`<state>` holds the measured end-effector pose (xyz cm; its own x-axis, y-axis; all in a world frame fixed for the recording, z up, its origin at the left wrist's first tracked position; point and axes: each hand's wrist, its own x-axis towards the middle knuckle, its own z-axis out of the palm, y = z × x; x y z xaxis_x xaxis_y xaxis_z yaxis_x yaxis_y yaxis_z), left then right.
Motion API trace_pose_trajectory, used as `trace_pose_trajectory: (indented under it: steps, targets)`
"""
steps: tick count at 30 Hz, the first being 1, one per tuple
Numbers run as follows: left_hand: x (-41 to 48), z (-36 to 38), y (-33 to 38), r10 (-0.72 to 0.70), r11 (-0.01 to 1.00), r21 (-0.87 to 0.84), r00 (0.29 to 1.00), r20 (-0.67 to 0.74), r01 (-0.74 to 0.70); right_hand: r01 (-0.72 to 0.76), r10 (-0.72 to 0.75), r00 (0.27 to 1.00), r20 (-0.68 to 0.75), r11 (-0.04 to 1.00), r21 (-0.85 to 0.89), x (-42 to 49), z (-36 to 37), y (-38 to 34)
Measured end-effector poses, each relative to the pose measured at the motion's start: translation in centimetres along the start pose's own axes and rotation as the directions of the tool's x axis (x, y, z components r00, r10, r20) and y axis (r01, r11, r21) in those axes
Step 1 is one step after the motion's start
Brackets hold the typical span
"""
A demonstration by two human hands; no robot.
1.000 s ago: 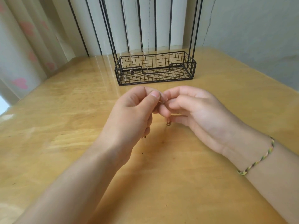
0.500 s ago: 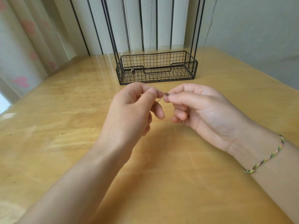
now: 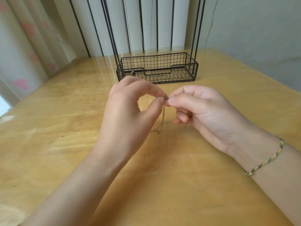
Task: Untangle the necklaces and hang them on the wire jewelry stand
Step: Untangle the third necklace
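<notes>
Head view: left hand [image 3: 130,111] and right hand [image 3: 205,115] pinched a thin necklace [image 3: 163,119] over the table [image 3: 57,128], wire jewelry stand [image 3: 182,69] just beyond.

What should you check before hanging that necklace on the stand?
1. Left hand and right hand both pinch the necklace: ok.
2. Necklace free of knots: cannot tell, the chain is too thin.
3. Necklace lifted off the table: not ok, its low loop seems to rest there.
4. Stand upright, straight behind the hands: ok.
5. Free spot on the stand: cannot tell, its top is out of view.
</notes>
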<state>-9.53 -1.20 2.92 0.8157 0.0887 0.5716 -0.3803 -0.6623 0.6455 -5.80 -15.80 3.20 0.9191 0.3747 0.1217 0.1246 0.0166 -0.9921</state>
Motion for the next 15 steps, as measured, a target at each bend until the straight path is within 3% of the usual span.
trace_pose_trajectory:
  steps: [10,15]
  targets:
    - [-0.13,-0.05,-0.46,0.154,0.94,0.293,0.983,0.095,-0.175,0.055,-0.07,0.997,-0.027,0.928,-0.369,0.08,-0.03,0.37]
    - [-0.12,-0.02,-0.63,0.242,0.877,0.385,0.956,0.167,-0.289,0.072,-0.082,0.997,-0.004,0.893,-0.445,0.17,0.12,0.69]
